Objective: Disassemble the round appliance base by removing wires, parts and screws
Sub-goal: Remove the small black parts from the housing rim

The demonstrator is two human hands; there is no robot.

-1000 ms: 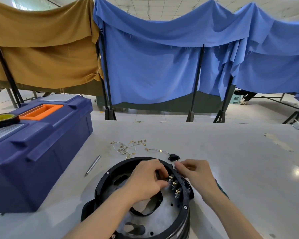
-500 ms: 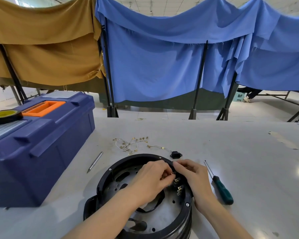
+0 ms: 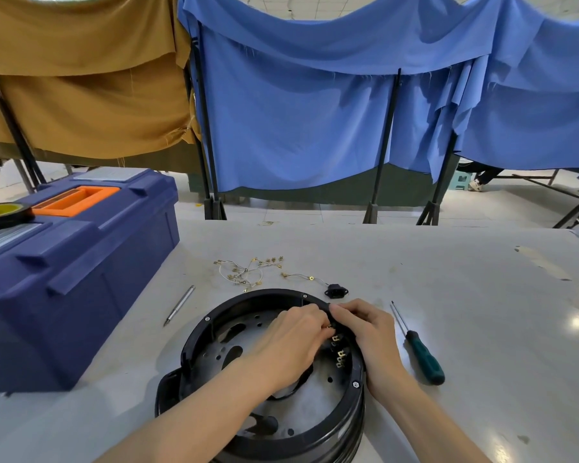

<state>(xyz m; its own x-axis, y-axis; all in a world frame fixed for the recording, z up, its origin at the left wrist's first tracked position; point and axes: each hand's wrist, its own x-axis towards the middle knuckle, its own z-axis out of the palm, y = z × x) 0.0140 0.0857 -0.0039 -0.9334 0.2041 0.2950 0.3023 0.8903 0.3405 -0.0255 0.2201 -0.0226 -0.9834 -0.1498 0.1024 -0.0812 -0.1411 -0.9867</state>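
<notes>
**Both hands at the right inner rim of the base**

Closest to you, the round appliance base (image 3: 189, 345) sits on the grey table (image 3: 448, 279), straight ahead at its near edge. It is a black ring with its open side up and a pale, perforated metal floor inside. You can count three screw heads on the rim, and a loop of black strap (image 3: 295, 385) lies on the floor.

Your left hand (image 3: 291, 342) reaches in over the middle. Its fingers are curled and the tips are gathered at a speck of brass on the right inner wall. You cannot tell whether they pinch it.

Your right hand (image 3: 371, 339) comes from outside, its fingers curled over the rim and gripping it, with the tips meeting the left hand's. Just below both sets of fingertips, at least three brass terminals (image 3: 340, 354) stand in a row along that wall.

One green-handled screwdriver (image 3: 422, 355) lies just right of the base, its tip pointing away from you. One slim metal rod (image 3: 180, 305) lies to the left.

Past the far rim lie one small black socket (image 3: 335, 290) and a loose tangle of pale wires (image 3: 248, 272) with brass ends.

One blue toolbox (image 3: 81, 262) with an orange handle stands on the left, with a roll of tape (image 3: 4, 213) on its lid.

Behind the table hang blue cloth (image 3: 298, 111) and brown cloth (image 3: 81, 78).
</notes>
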